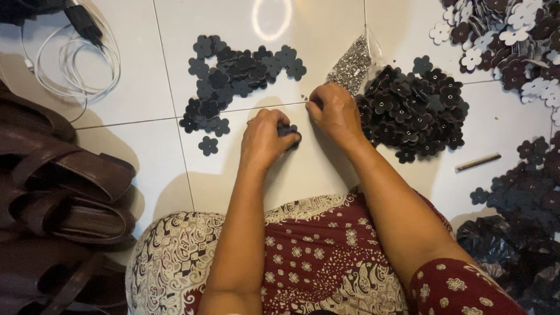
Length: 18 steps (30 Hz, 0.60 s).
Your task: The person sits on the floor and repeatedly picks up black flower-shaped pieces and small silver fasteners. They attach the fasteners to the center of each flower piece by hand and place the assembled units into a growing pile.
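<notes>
Patterned maroon fabric (326, 256) covers a lap, above which left hand (265, 140) clamps dark flower-shaped leather cutouts (289, 132) while right hand (332, 111) pinches, seemingly, something tiny.

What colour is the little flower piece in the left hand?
Dark navy, nearly black: the flower piece in the left hand, seen in the head view.
</notes>
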Available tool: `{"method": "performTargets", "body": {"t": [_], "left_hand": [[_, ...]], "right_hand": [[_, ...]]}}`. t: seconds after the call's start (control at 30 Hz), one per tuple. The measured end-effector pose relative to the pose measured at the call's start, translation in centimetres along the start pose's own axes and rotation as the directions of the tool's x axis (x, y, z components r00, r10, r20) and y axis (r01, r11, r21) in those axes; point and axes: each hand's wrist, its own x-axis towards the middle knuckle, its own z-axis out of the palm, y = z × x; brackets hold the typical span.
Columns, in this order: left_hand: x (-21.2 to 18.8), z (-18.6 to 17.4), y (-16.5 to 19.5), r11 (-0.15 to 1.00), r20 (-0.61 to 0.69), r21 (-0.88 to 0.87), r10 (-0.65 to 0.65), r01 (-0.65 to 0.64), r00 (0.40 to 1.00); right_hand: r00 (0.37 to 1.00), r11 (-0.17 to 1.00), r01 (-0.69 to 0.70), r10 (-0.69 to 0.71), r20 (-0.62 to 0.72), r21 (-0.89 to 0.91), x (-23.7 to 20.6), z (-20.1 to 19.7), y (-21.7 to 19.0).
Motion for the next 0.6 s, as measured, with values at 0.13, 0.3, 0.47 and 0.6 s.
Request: {"method": "performTargets", "body": {"t": [0.13, 0.3, 0.47, 0.6], "left_hand": [[-0.4, -0.3, 0.8, 0.996, 0.041, 0.073, 0.047, -0.05, 0.998], [-0.4, 0.3, 0.6, 0.995, -0.023, 0.06, 0.077, -0.076, 0.997], [0.3, 0.4, 0.6, 0.98, -0.181, -0.196, -0.006, -0.03, 0.984], [0.2, -0.1, 0.8, 0.93, -0.119, -0.328, -0.217, 0.167, 0.969]], "right_hand": [[1.0, 1.0, 0.009, -0.009, 0.005, 0.016, 0.0, 0.0, 0.5], [0.993, 0.993, -0.082, 0.075, 0.086, 0.082, 0.2, -0.7, 0.7], [0.964, 0.95, -0.231, 0.193, 0.185, 0.21, 0.5, -1.4, 0.1], [0.926, 0.897, -0.323, 0.234, 0.295, 0.302, 0.8, -1.6, -0.7]]}}
